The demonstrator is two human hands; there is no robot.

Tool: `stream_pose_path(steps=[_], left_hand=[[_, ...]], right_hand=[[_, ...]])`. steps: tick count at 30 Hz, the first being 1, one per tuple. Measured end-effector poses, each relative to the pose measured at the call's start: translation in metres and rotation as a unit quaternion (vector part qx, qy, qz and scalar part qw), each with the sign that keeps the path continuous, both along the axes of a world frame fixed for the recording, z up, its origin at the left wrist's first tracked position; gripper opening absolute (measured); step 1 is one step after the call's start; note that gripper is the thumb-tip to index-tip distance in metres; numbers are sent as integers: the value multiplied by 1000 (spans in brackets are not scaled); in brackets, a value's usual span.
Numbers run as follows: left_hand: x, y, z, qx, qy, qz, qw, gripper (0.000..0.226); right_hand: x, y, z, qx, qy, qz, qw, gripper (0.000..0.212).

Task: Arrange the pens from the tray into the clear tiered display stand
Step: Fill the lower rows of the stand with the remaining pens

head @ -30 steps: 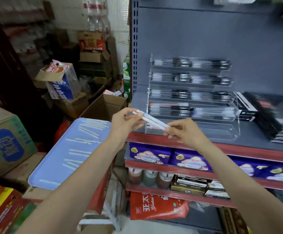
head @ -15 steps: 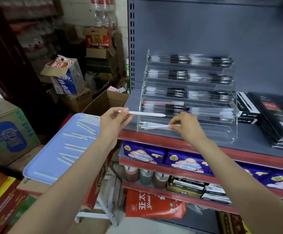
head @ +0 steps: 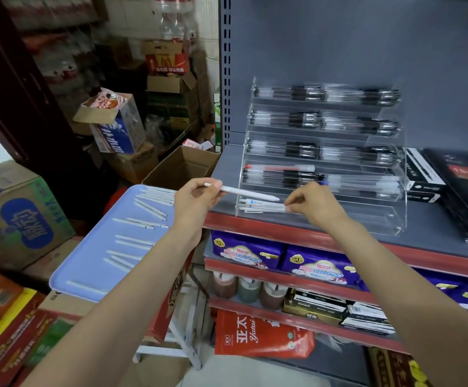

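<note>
a person's two bare arms reach toward a grey shop shelf (head: pixel 437 222) with a red front edge. on it stands a clear tiered display stand (head: pixel 395 196) with five tiers. the top three tiers hold rows of black-and-clear pens, too blurred to count. the fourth tier holds more pens, one of them with a red cap (head: pixel 279 168). the lowest tier holds about three white pens (head: pixel 260 205) lying flat at its left end.

the left hand (head: pixel 196 198) pinches one white pen (head: pixel 251 193) by its rear end between thumb and fingers, holding it level just in front of the stand's left side. the right hand (head: pixel 315 203) has its fingertips closed on the right ends of the white pens in the lowest tier.

to the left, a light blue tray (head: pixel 87 263) sits on stacked boxes and holds roughly fifteen more white pens (head: pixel 143 222), scattered in small groups. beside the stand on the right lie black boxed goods (head: pixel 423 174). cardboard cartons (head: pixel 17 216) crowd the floor on the left.
</note>
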State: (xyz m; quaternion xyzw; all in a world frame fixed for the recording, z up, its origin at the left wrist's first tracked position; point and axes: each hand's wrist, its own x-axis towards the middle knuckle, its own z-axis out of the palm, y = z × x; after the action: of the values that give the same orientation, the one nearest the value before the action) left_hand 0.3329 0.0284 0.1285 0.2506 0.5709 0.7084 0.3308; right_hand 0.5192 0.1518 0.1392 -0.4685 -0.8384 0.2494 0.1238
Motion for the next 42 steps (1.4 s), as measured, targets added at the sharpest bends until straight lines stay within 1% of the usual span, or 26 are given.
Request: stream_pose_path(steps=[3, 5, 8, 10, 12, 14, 16, 19, 21, 25, 27, 30, 33, 38, 42], left_hand=[[0, 0, 1, -6, 3, -2, 1000, 4], [1, 1, 0, -6, -7, -9, 1000, 3], [9, 6, 0, -7, -16, -32, 999, 2], [18, 11, 0, -3, -8, -59, 998, 1], [25, 15, -1, -15, 29, -64, 997, 5], [26, 18, -4, -43, 113, -36, 992, 12], [23, 19, -8, -57, 180, -3, 982, 17], [15, 20, -13, -85, 224, 28, 971, 23], [12, 22, -15, -107, 248, 27, 963, 25], [11, 24, -16, -140, 268, -25, 953, 33], [11, 24, -17, -148, 279, -41, 948, 34], [9, 24, -16, -152, 295, -55, 942, 32], [7, 24, -13, -163, 320, -68, 931, 33], [6, 23, -12, -174, 319, -77, 929, 34], [6, 24, -13, -173, 319, -75, 929, 34]], right_hand=[[7, -4, -2, 15, 47, 0, 999, 14], [14, -11, -1, 14, 117, -20, 993, 17], [20, -22, 6, -67, 249, -4, 966, 20], [22, -25, 9, -87, 270, 13, 959, 17], [27, -23, 7, -75, 269, 6, 960, 15], [33, -17, 3, -52, 264, -16, 963, 13], [40, -12, -1, -12, 237, -45, 970, 12], [44, -11, -5, 40, 168, -39, 984, 13], [42, -13, -6, 47, 136, -19, 989, 14], [35, -14, -7, 49, 107, 8, 993, 16], [33, -14, -8, 44, 106, 9, 993, 16], [31, -13, -7, 38, 106, 3, 994, 16], [29, -13, -6, 34, 82, 5, 996, 18], [26, -17, -3, 2, 55, 16, 998, 17], [23, -21, -7, 1, 52, 35, 998, 14]])
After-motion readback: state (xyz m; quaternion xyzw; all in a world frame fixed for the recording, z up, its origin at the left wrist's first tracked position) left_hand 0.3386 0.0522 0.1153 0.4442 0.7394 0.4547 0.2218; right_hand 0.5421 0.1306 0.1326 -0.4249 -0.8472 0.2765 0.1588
